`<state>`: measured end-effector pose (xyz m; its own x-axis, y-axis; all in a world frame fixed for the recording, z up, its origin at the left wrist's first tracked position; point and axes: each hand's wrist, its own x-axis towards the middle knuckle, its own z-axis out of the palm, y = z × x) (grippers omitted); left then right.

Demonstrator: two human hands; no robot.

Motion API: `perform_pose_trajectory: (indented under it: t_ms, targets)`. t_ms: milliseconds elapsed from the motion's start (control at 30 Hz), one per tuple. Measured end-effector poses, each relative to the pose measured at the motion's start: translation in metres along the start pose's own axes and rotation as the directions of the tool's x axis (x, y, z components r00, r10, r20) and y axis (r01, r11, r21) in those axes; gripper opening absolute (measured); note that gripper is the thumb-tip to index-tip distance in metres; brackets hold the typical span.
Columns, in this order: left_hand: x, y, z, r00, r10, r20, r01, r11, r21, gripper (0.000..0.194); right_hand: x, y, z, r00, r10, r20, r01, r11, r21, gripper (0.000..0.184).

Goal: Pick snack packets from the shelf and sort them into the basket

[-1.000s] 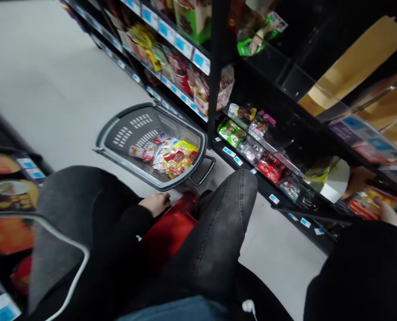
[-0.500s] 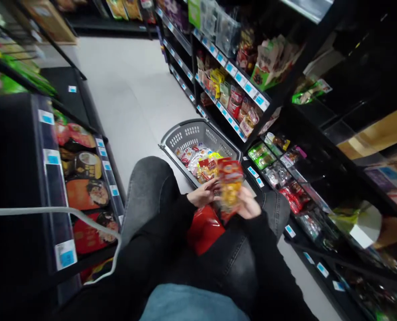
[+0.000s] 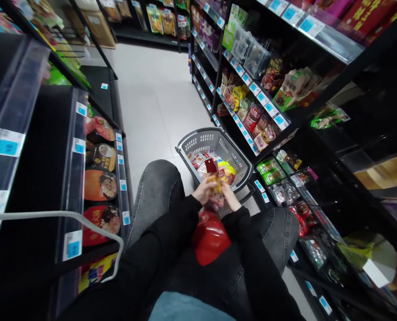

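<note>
Between my knees, my left hand (image 3: 205, 189) and my right hand (image 3: 230, 196) are both closed on a snack packet (image 3: 214, 183) with a dark red top and a yellow, see-through front. It is held at the near rim of a grey shopping basket (image 3: 198, 137). Inside the basket lie several packets: white and red ones (image 3: 198, 159) to the left and a yellow and red one (image 3: 230, 170) to the right. Under my hands is a glossy red stool-like object (image 3: 211, 238), partly covered by my legs. Exact finger positions are blurred.
On the right, black shelves hold bagged snacks (image 3: 253, 117) and small packets in bins (image 3: 303, 216). The left shelf carries bowl-shaped food packs (image 3: 101, 187) behind price tags. A white cable (image 3: 84, 218) loops across the lower left. Pale floor (image 3: 151, 98) runs ahead along the aisle.
My right hand has come from the right-hand shelf with a packet, and my left hand has joined it. The packet is now lower and tilted. The view has swung, showing more of the left shelf.
</note>
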<state>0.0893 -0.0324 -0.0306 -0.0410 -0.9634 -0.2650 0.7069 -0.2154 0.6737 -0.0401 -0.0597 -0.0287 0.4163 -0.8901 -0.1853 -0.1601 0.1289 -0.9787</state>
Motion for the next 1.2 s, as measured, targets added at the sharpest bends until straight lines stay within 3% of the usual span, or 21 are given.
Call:
perform_pose_trajectory:
  t_ms: [67,133,267,400,567,733,900,967,1033,1100,1200]
  targets:
    - [0.002,0.0,0.007,0.988,0.069,-0.136,-0.064,0.997,0.038,0.061,0.001,0.006,-0.007,0.985,-0.011,-0.175,-0.018,0.987,-0.163,0.031]
    - [0.004,0.0,0.013,0.978,0.113,-0.178,-0.097,0.991,0.094,0.062,0.0,0.006,-0.012,0.959,-0.012,-0.282,-0.03,0.989,-0.143,0.031]
    - [0.009,-0.007,0.011,0.961,0.215,-0.175,-0.173,0.958,0.228,0.068,-0.004,-0.003,-0.015,0.981,-0.06,-0.183,0.058,0.998,-0.017,0.036]
    - [0.013,-0.013,0.002,0.934,0.321,-0.158,-0.264,0.916,0.301,0.086,-0.007,-0.007,-0.016,0.988,-0.08,-0.131,0.078,0.997,-0.025,0.063]
    - [0.013,-0.015,-0.002,0.936,0.333,-0.111,-0.278,0.897,0.343,0.088,-0.002,0.001,-0.017,0.981,-0.124,-0.151,0.124,0.992,-0.016,0.044]
    - [0.01,-0.013,-0.003,0.916,0.391,-0.094,-0.301,0.821,0.486,0.084,0.0,0.005,-0.015,0.98,-0.075,-0.184,0.069,0.997,-0.037,0.043]
    - [0.01,-0.007,-0.004,0.872,0.481,-0.092,-0.325,0.709,0.626,0.074,0.001,0.002,-0.013,0.971,-0.183,-0.156,0.179,0.983,-0.045,0.029]
    - [0.01,-0.004,-0.002,0.887,0.456,-0.079,-0.313,0.718,0.622,0.062,0.002,0.001,-0.013,0.972,-0.203,-0.119,0.204,0.979,-0.01,0.028]
    - [0.009,-0.002,0.0,0.93,0.362,-0.062,-0.261,0.769,0.583,0.049,0.003,0.001,-0.013,0.973,-0.209,-0.093,0.212,0.977,0.022,0.029]
    - [0.009,-0.001,0.002,0.96,0.277,-0.048,-0.206,0.808,0.551,0.047,0.004,0.001,-0.014,0.977,-0.199,-0.077,0.202,0.979,0.036,0.03]
    - [0.008,0.001,0.004,0.967,0.251,-0.05,-0.186,0.822,0.538,0.051,0.004,0.001,-0.014,0.984,-0.164,-0.07,0.168,0.985,0.047,0.03]
